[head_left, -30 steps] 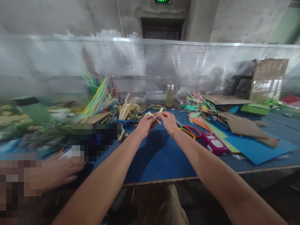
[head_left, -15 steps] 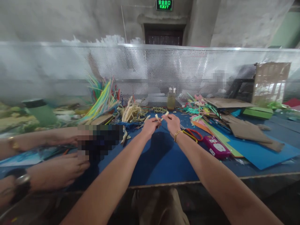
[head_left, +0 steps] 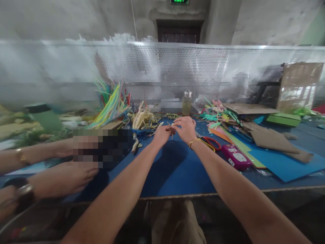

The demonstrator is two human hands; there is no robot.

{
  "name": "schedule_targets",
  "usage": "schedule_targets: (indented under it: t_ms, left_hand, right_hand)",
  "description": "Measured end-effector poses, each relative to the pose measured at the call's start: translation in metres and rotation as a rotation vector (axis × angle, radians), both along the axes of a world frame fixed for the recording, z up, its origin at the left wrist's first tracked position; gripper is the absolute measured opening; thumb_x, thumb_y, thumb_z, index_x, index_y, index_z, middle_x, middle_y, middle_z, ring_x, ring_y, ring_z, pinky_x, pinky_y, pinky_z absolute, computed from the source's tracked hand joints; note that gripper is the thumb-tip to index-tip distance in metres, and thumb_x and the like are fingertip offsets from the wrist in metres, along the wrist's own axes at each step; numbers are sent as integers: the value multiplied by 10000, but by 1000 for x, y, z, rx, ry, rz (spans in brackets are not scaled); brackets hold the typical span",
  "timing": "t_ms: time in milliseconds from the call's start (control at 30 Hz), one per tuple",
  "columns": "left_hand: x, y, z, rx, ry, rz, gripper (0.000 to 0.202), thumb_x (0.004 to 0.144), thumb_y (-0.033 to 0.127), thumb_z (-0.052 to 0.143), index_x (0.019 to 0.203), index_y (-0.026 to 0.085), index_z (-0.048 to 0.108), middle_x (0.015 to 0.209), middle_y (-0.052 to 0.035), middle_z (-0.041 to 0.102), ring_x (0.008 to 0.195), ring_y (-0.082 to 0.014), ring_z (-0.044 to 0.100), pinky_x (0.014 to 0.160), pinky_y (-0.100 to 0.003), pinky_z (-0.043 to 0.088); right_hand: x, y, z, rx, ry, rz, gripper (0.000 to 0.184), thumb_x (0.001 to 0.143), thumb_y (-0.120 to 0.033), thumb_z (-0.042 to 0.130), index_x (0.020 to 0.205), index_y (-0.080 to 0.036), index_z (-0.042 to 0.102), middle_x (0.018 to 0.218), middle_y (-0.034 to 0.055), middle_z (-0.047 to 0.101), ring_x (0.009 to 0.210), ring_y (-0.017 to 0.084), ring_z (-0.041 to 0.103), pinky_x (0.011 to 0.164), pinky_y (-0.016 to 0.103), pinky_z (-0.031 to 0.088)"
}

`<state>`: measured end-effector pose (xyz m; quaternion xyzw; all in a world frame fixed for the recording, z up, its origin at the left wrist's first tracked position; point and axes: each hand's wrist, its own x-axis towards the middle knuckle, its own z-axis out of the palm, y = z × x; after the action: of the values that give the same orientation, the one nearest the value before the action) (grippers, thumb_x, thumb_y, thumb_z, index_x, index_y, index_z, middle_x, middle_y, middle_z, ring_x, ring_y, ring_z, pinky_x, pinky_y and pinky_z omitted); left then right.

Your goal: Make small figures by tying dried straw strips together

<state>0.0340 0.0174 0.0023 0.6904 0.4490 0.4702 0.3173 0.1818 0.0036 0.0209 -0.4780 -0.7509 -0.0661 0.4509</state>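
Note:
My left hand [head_left: 161,134] and my right hand [head_left: 186,129] meet above the blue table [head_left: 175,173], fingers pinched together on a small pale strip [head_left: 172,129] held between them. Most of the strip is hidden by my fingers. A gold bracelet [head_left: 192,142] circles my right wrist. Just beyond my hands lies a heap of pale dried strips [head_left: 142,119]. Red and yellow scissors [head_left: 211,143] lie right of my right wrist.
A co-worker's hands [head_left: 63,179] rest on the table at the left. Coloured straws [head_left: 111,105], a green jar [head_left: 44,117], a small glass bottle [head_left: 187,103], a pink case [head_left: 236,156], coloured paper sheets [head_left: 276,159] and cardboard [head_left: 271,139] crowd the table. A perforated metal screen [head_left: 177,74] bounds the back.
My hands have closed together, so the pale strip's ends that stuck up before are now mostly covered. The co-worker's arms came further in at the left.

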Motion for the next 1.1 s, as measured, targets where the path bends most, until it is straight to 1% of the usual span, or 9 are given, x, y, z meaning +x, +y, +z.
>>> schedule_targets:
  t_ms: [167,400,500,567,667,733,833,967,1100]
  left_hand:
    - [2,5,-4,-30,-38,9,155,660,183,574,640,185,728,593,-21,634,612,-172,556,648,-285,433]
    - [7,-1,-4,-25,-29,6,155,690,194,587,620,177,724,537,-7,594,579,-158,535,624,-271,414]
    - [7,-7,-3,-171,-160,-60,110,709,230,645,665,165,721,605,-32,649,602,-163,569,642,-279,435]
    - [5,-11,0,-315,-318,-82,146,740,289,668,794,168,728,717,-53,700,649,-165,607,643,-271,442]
    - [3,-14,8,-484,-561,-61,228,804,326,614,964,185,695,846,-73,728,734,-165,655,605,-237,426]
    - [2,-15,12,-543,-658,-65,238,817,309,584,994,179,677,872,-85,730,770,-170,671,581,-227,420]
    - [4,-13,13,-549,-709,-95,227,791,276,609,980,170,677,868,-85,730,782,-169,674,572,-220,421]
    - [4,-9,7,-419,-738,-105,293,676,143,710,966,179,688,858,-41,724,772,-131,650,606,-195,412]
    - [2,-3,1,-323,-655,-60,306,644,191,757,946,182,711,880,-40,723,710,-112,602,606,-204,393]
  right_hand:
    - [-3,-8,2,84,-1,1,192,857,-304,582,762,-244,738,932,43,707,992,247,515,957,444,272]
    - [-4,-12,2,96,43,-44,208,860,-316,566,757,-244,732,948,36,707,1006,241,518,958,433,280]
    - [0,-4,-1,15,39,-15,181,851,-336,591,791,-251,739,948,32,716,1004,236,542,967,437,293]
    - [4,4,-3,-37,78,-21,193,860,-353,580,934,-264,734,1022,39,710,1028,238,553,962,432,322]
    - [9,14,-5,-47,217,-63,327,881,-367,537,1167,-246,638,1148,73,668,1064,232,562,941,401,380]
    - [11,17,-7,-53,314,-105,365,885,-376,520,1202,-209,590,1168,103,648,1040,223,578,915,376,409]
    - [9,13,-6,-181,321,-151,332,902,-424,484,1105,-192,605,1088,104,669,967,209,605,848,339,427]
    - [1,1,-2,-446,31,-135,462,927,-558,385,786,-203,645,864,81,697,849,206,620,748,305,399]
    - [-6,-4,-2,-452,-92,-53,474,937,-537,395,740,-196,659,831,77,706,798,176,617,707,264,378]
